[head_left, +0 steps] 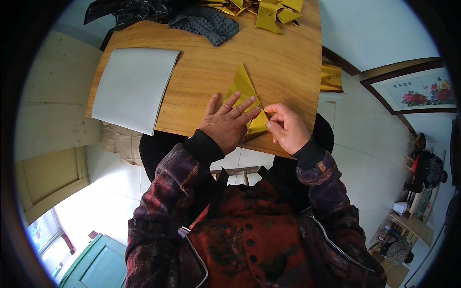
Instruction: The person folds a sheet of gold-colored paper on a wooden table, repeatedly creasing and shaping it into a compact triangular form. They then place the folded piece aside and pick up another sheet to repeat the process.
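A sheet of gold foil paper [243, 82], folded to a pointed triangle, lies on the wooden table [201, 72] near its front edge, its tip pointing away from me. My left hand [228, 117] rests flat on it with fingers spread, covering its left and middle part. At the sheet's right edge, my right hand [285, 126] pinches a corner of the foil between thumb and forefinger. Part of the fold lies hidden under my left fingers.
Several folded gold foil pieces [269, 17] are heaped at the table's far side. Beside them lie a dark grey textured cloth [204, 24] and a black plastic bag [137, 12]. A pale grey sheet [134, 89] covers the left of the table. More gold foil [331, 78] sits beyond the right edge.
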A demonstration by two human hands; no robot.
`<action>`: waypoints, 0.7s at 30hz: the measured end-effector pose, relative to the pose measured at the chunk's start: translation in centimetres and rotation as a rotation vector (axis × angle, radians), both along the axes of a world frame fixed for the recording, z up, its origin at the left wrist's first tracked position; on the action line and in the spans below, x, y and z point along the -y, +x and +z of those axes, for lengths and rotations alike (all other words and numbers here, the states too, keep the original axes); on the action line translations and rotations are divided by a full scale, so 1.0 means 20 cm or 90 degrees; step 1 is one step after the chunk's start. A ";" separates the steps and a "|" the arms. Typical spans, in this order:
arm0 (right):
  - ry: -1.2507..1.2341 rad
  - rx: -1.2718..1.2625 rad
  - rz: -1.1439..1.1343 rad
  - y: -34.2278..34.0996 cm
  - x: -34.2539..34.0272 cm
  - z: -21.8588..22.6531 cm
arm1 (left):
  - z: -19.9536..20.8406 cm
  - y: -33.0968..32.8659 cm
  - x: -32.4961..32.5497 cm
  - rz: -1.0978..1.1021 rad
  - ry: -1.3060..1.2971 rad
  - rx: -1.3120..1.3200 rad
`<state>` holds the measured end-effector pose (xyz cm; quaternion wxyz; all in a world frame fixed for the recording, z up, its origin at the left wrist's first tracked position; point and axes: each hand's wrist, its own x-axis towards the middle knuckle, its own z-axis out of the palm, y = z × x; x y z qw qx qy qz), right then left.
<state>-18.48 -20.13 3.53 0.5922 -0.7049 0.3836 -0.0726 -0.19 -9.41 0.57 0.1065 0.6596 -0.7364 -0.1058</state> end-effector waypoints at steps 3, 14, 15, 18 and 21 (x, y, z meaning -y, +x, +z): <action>-0.119 -0.020 0.048 0.00 0.01 0.00 | 0.00 0.00 0.00 -0.002 0.000 0.009; -0.457 -0.081 0.028 0.01 -0.08 -0.02 | 0.00 0.00 0.00 -0.004 0.008 0.030; -0.468 -0.096 0.005 0.00 -0.10 -0.03 | 0.00 0.00 0.00 -0.004 0.009 0.033; -0.546 -0.092 -0.034 -0.02 -0.15 -0.07 | 0.01 -0.01 0.00 0.000 0.035 0.035; -0.647 -0.017 -0.030 -0.05 -0.22 -0.09 | 0.02 -0.01 0.00 0.005 0.033 0.030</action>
